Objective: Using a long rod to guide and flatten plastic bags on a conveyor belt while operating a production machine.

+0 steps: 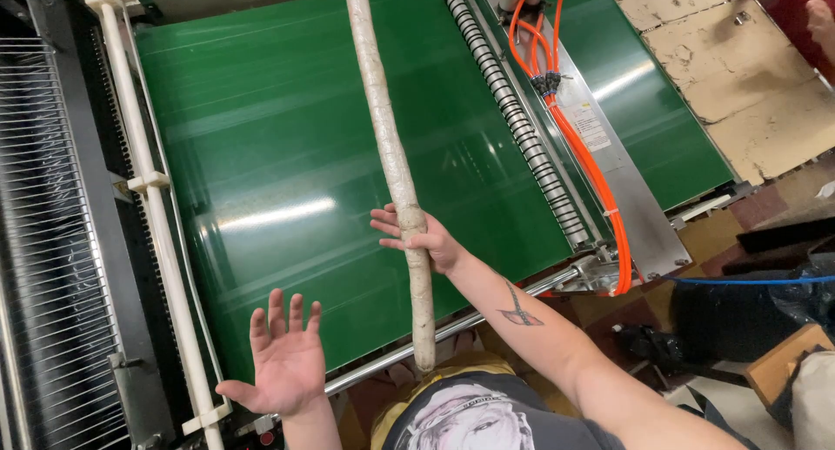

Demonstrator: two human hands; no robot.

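1. A long, pale, rough-surfaced pole (389, 146) wrapped in whitish film runs from the top edge down over the green conveyor belt (287, 154), its lower end past the belt's front roller bar (487, 315).
2. The right hand (426, 238) grips the pole near its lower third, fingers curled around it; this low grip appears to steady the long shaft over the belt.
3. The left hand (283, 363) is fully open, palm up, fingers spread, holding nothing, just above the belt's near edge.
4. Right of the belt lie a coiled spring roller (513, 111) and a bundle of orange hoses (583, 146); at left, a wire rack (43, 241).
5. The pole's upper end is cut off by the frame. Another person's hand at top right is mostly out of view.
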